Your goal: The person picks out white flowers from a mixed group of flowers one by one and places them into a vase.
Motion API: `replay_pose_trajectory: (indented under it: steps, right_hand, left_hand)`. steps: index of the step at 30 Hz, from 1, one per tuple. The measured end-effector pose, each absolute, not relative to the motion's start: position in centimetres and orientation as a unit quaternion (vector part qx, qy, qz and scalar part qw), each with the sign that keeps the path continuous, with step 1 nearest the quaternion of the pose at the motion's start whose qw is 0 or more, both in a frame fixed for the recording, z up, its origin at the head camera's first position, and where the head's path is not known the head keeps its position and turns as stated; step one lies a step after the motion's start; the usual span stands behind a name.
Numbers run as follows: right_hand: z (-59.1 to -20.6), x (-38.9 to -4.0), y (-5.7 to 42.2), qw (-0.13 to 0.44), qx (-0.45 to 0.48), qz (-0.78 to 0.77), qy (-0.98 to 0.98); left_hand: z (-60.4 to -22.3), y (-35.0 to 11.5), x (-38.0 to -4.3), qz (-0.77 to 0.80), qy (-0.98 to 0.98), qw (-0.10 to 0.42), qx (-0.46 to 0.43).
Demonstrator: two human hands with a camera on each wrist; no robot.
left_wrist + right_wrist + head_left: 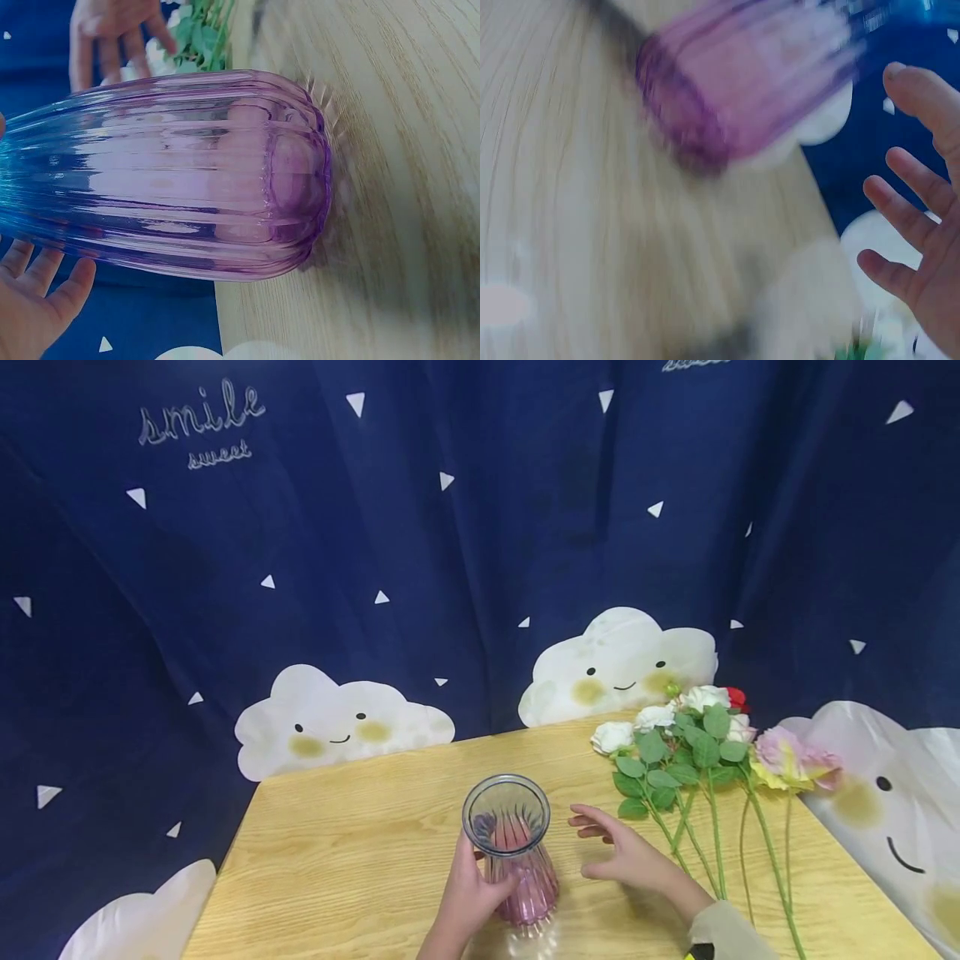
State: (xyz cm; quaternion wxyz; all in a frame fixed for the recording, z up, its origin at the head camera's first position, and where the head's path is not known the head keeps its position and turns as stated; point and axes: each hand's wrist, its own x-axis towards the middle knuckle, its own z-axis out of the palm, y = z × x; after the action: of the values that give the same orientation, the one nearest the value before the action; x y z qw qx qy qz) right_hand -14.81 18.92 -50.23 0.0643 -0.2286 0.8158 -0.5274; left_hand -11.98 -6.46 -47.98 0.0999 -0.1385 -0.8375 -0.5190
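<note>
A ribbed glass vase [517, 860], pink at the base and bluish at the rim, stands upright on the wooden table. My left hand [468, 893] holds it from the left, thumb across the near side and fingers around the far side. The left wrist view shows the fingertips [75, 285] against the bluish upper part of the vase [187, 176]. To the right, my right hand [630, 856] is apart from the glass, its fingers spread and loosely bent. Nothing is in that hand [930, 247] in the right wrist view, where the vase [735, 82] is blurred.
Several artificial flowers lie at the table's right: white roses [613, 737], a red bloom [737, 699] and a pink-yellow flower [795, 760], with long green stems [772, 852] towards the near edge. A dark blue curtain [480, 527] with clouds hangs behind the wooden table [337, 860].
</note>
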Motion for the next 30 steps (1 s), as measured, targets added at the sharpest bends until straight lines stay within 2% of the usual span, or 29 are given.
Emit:
replay_pose_trajectory:
  steps: [9, 14, 18, 23, 30]
  right_hand:
    - [-50.8, -15.1, 24.1, 0.049, -0.086, -0.505, 0.858]
    - [-51.1, -16.0, 25.5, 0.029, -0.022, -0.417, 0.908]
    - [-51.4, -16.9, 26.0, 0.041, 0.013, -0.345, 0.937]
    - [-52.2, -17.7, 26.5, 0.075, 0.028, -0.273, 0.959]
    - [-53.6, -17.5, 26.6, 0.079, 0.006, -0.233, 0.969]
  left_hand:
    - [-48.0, -6.6, -12.0, -0.518, -0.839, 0.099, -0.136]
    - [-48.0, -6.6, -12.1, -0.521, -0.837, 0.097, -0.139]
    - [-48.0, -6.6, -12.0, -0.524, -0.834, 0.096, -0.143]
    - [-48.0, -6.6, -12.0, -0.522, -0.836, 0.090, -0.142]
    - [-48.1, -6.9, -12.1, -0.493, -0.853, 0.087, -0.147]
